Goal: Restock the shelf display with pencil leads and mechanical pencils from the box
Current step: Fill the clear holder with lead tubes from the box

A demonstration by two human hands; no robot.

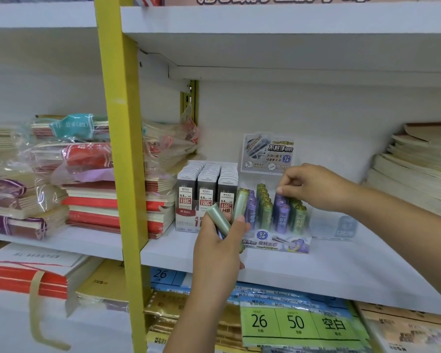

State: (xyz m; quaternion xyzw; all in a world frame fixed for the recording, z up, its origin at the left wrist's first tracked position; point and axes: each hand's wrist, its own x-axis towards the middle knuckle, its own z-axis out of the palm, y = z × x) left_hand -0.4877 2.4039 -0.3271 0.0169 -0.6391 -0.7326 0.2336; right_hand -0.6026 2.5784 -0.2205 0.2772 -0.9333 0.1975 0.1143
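A clear display box (278, 244) of green and purple pencil lead tubes (266, 215) stands on the white shelf (316, 273). My right hand (308, 186) pinches the top of a purple tube (280, 202) standing in the box. In front of the box, my left hand (219, 248) holds several green lead tubes (239, 205). Left of it stands a box of grey 0.5 HB lead cases (205, 189).
A yellow upright post (122, 149) divides the shelving. Stacks of wrapped notebooks (87, 189) fill the left bay. Paper stacks (418, 169) lie at the right of the shelf. Packs of index paper (295, 324) sit on the shelf below.
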